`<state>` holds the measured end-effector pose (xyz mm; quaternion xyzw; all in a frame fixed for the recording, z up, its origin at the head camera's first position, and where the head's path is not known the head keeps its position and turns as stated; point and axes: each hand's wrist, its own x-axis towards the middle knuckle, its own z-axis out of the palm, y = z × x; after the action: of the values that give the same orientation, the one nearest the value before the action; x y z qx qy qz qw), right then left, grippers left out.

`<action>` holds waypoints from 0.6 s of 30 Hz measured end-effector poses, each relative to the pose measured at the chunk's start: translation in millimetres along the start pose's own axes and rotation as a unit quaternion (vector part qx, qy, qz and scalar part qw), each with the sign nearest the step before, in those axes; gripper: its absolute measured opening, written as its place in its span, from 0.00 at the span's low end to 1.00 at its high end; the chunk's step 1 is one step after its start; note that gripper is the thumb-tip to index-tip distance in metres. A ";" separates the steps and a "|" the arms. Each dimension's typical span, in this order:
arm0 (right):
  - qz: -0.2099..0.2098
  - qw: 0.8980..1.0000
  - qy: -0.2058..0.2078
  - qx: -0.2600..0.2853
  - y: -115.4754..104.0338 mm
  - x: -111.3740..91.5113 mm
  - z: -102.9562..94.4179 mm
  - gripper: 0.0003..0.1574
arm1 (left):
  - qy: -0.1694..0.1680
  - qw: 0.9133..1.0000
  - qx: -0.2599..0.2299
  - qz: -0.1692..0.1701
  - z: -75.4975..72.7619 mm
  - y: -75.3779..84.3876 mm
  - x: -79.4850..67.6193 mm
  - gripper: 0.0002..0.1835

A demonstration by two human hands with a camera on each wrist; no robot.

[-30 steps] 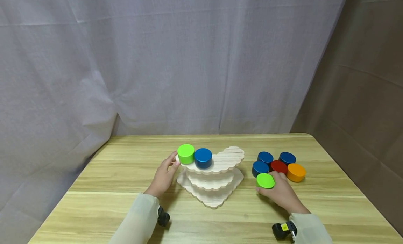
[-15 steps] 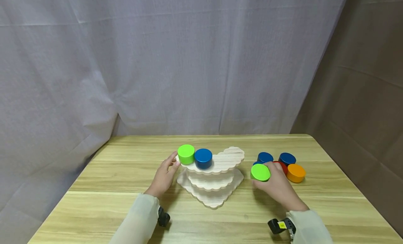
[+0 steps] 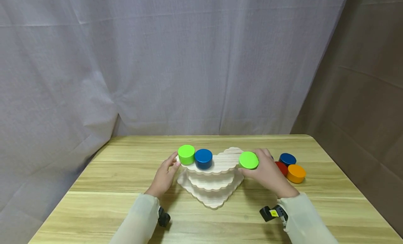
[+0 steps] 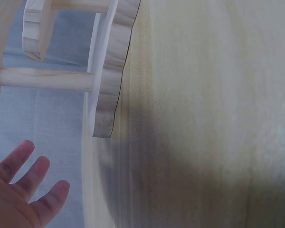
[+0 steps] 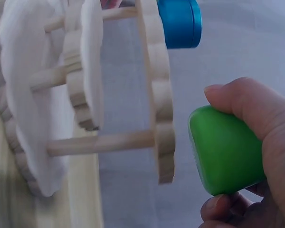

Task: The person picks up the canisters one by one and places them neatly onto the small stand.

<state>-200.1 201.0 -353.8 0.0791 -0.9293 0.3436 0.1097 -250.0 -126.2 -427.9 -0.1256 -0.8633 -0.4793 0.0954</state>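
A three-tier pale wooden stand (image 3: 217, 195) with scalloped edges and round pegs is at the table's middle. On its top tier, a green tin (image 3: 186, 155) sits at the left with a blue tin (image 3: 203, 159) beside it. My left hand (image 3: 164, 174) holds the top tier's left edge at thumb and forefinger; its other fingers (image 4: 38, 173) spread loosely in the left wrist view. My right hand (image 3: 267, 172) grips a second green tin (image 3: 248, 160) by its sides, at the stand's right end. In the right wrist view this tin (image 5: 225, 149) is apart from the top tier.
Right of the stand, several tins are grouped on the wooden table (image 3: 104, 202): an orange tin (image 3: 296, 173), a red tin (image 3: 282, 168) and a blue tin (image 3: 288, 159), with others mostly behind my right hand. A grey curtain (image 3: 176, 79) hangs behind.
My right hand has carried the green tin leftward and up from beside the grouped tins to the stand's right end. The left hand and the stand have stayed in place.
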 end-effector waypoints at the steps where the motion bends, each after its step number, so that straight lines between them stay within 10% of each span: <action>1: -0.002 1.000 -0.004 0.002 -2.9 1.7 0.1 0.41 | 0.000 1.000 0.000 0.000 -0.1 -0.2 0.2 0.28; 18: -0.017 0.998 -0.050 0.016 -32.8 27.2 15.8 0.39 | 0.001 1.000 -0.007 0.001 -0.9 1.8 -0.4 0.26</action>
<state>-221.4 164.1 -338.0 0.1138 -0.9266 0.3521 0.0676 -249.1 -126.1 -426.2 -0.1268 -0.8596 -0.4856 0.0962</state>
